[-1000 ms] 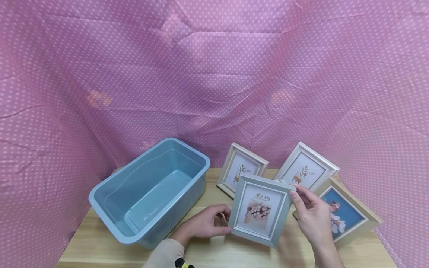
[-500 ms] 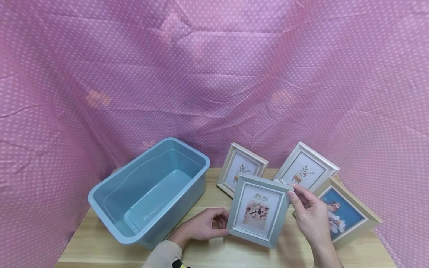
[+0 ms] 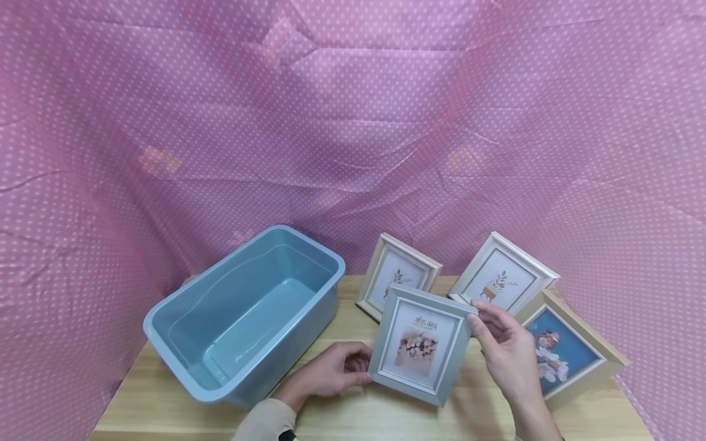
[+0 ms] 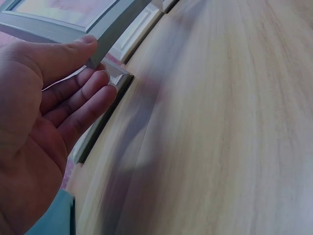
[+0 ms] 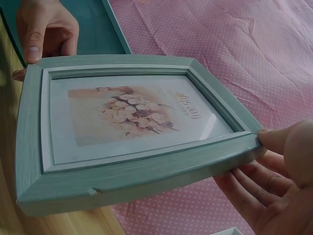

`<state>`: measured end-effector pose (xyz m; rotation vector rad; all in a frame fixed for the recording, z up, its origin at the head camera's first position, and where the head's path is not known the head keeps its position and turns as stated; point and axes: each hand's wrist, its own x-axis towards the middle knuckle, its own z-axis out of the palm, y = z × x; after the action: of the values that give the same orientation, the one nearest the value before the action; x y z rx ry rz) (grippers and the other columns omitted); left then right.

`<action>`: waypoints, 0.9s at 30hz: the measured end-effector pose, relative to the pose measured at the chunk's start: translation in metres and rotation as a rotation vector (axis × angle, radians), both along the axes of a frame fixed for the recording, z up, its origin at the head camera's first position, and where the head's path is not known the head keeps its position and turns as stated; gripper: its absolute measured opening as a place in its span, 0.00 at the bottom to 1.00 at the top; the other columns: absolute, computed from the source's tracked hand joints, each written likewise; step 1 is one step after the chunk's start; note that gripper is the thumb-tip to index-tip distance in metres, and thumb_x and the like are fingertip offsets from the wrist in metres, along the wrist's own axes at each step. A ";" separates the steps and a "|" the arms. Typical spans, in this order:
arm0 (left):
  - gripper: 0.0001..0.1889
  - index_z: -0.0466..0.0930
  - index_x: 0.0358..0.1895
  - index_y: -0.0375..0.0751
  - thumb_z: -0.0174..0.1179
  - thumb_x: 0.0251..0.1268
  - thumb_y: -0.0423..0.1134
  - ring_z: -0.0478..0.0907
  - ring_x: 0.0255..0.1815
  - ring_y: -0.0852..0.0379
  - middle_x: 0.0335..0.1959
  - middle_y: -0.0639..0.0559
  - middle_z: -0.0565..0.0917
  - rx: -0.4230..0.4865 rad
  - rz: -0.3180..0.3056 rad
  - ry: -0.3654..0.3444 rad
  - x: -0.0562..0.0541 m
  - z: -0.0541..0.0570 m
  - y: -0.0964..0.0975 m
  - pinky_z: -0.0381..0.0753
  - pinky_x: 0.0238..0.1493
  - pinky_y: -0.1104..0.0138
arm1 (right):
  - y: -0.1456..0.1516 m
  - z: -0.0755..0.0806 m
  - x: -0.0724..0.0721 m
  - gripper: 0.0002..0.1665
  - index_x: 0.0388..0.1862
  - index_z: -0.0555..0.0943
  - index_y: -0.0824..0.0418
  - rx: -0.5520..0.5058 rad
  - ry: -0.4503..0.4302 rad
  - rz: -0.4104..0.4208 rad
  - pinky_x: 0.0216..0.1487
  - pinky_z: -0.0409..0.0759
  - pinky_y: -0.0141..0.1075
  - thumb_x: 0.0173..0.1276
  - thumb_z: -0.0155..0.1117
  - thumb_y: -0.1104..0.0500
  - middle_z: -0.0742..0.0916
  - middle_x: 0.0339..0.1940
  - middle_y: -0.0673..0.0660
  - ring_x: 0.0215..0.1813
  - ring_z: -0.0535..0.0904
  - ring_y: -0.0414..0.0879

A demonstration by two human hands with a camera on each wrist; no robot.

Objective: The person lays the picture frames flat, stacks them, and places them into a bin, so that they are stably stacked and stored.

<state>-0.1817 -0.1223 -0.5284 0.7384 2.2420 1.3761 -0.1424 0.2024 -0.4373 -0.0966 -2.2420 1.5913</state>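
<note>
A pale green picture frame (image 3: 418,349) with a blossom print hangs tilted above the table, its lettering upside down in the head view. My left hand (image 3: 333,369) pinches its left edge near the lower corner, thumb on the face and fingers behind, as the left wrist view shows. At the opposite upper corner my right hand (image 3: 510,352) grips it between thumb (image 5: 279,139) and fingers underneath. Behind it stand a cream picture frame (image 3: 425,260) and a white picture frame (image 3: 515,260). To the right of my right hand is a wooden picture frame (image 3: 584,355) with a blue flower picture, partly hidden by that hand.
A blue-grey plastic tub (image 3: 242,312) with bare insides stands on the left of the wooden table (image 3: 364,416), beside my left forearm. Pink dotted cloth (image 3: 353,135) hangs behind and along both sides.
The green picture frame has shifted slightly left in both hands, which have moved along with it. The tub and the other picture frames stay where they were.
</note>
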 end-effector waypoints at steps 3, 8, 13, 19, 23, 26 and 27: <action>0.15 0.85 0.57 0.40 0.73 0.70 0.35 0.83 0.43 0.67 0.45 0.53 0.88 0.025 0.024 -0.008 0.001 0.000 -0.001 0.86 0.49 0.72 | 0.000 -0.001 0.000 0.16 0.61 0.86 0.65 -0.007 -0.002 0.006 0.45 0.87 0.21 0.77 0.70 0.65 0.89 0.38 0.31 0.42 0.88 0.26; 0.18 0.83 0.59 0.37 0.72 0.70 0.33 0.83 0.45 0.65 0.47 0.51 0.87 0.053 0.048 -0.019 0.002 -0.001 -0.002 0.86 0.52 0.73 | 0.000 -0.002 0.001 0.16 0.62 0.87 0.64 -0.002 -0.017 -0.005 0.46 0.87 0.20 0.78 0.70 0.63 0.93 0.43 0.39 0.44 0.88 0.25; 0.20 0.81 0.60 0.38 0.73 0.69 0.32 0.84 0.47 0.63 0.49 0.50 0.87 0.093 0.071 -0.023 0.005 -0.004 -0.004 0.87 0.55 0.72 | 0.001 -0.005 0.002 0.16 0.63 0.86 0.66 -0.052 -0.016 0.003 0.45 0.90 0.24 0.81 0.66 0.62 0.92 0.46 0.37 0.43 0.89 0.28; 0.21 0.80 0.61 0.37 0.73 0.68 0.32 0.85 0.49 0.61 0.50 0.47 0.87 0.135 0.103 -0.038 0.007 -0.009 -0.009 0.88 0.56 0.72 | 0.002 -0.009 0.004 0.18 0.65 0.83 0.72 -0.103 0.006 0.066 0.45 0.91 0.28 0.84 0.60 0.64 0.90 0.45 0.30 0.42 0.91 0.33; 0.21 0.79 0.61 0.34 0.73 0.69 0.32 0.85 0.50 0.59 0.51 0.44 0.86 0.168 0.115 -0.062 0.007 -0.009 -0.011 0.88 0.57 0.72 | 0.003 -0.012 0.005 0.18 0.64 0.83 0.75 -0.117 0.017 0.068 0.44 0.91 0.28 0.83 0.60 0.66 0.91 0.44 0.31 0.40 0.91 0.33; 0.21 0.79 0.61 0.32 0.72 0.70 0.32 0.84 0.50 0.59 0.51 0.42 0.86 0.185 0.125 -0.065 0.008 -0.008 -0.013 0.88 0.57 0.73 | 0.003 -0.013 0.005 0.18 0.63 0.82 0.77 -0.155 0.018 0.066 0.44 0.92 0.28 0.82 0.61 0.67 0.91 0.44 0.33 0.40 0.92 0.34; 0.21 0.79 0.61 0.31 0.71 0.70 0.32 0.84 0.51 0.59 0.52 0.42 0.86 0.190 0.128 -0.064 0.008 -0.008 -0.014 0.87 0.57 0.73 | 0.003 -0.014 0.005 0.18 0.63 0.82 0.78 -0.172 0.016 0.067 0.44 0.92 0.29 0.81 0.61 0.68 0.92 0.44 0.33 0.40 0.92 0.34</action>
<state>-0.1739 -0.1364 -0.5365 0.6111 2.1622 1.6678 -0.1373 0.2054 -0.4509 -0.0554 -2.1131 1.8127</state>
